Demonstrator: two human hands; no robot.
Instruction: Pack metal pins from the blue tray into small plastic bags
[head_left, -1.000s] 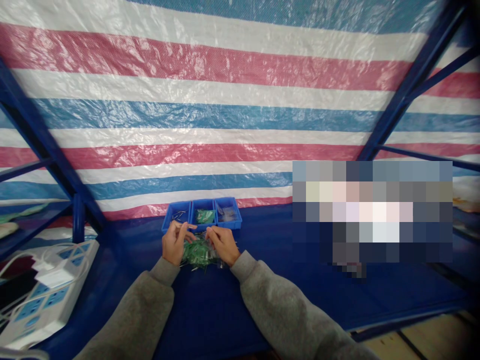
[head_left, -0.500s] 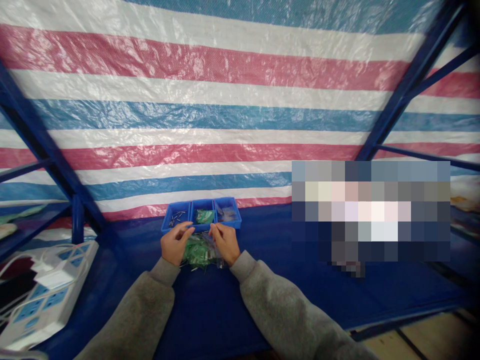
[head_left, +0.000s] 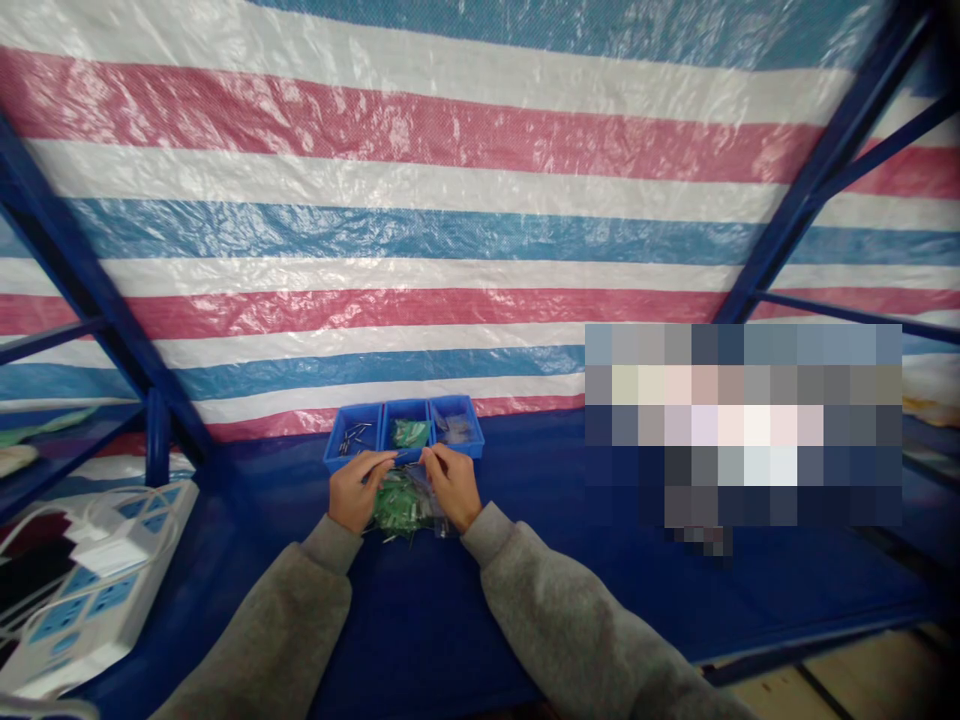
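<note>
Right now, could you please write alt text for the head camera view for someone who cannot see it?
The left hand and right hand, in grey sleeves, work over a pile of green parts in clear bags on a blue table near a blue divided tray. A striped tarp hangs behind.

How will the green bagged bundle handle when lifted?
The green bagged bundle will probably be floppy and light: its thin clear plastic slumps flat on the blue surface. Its small pieces may shift inside, and thin ends poking out could snag.

The light is soft and fairly bright, with white glare on the tarp; the edges bend, and one patch is pixelated.
</note>
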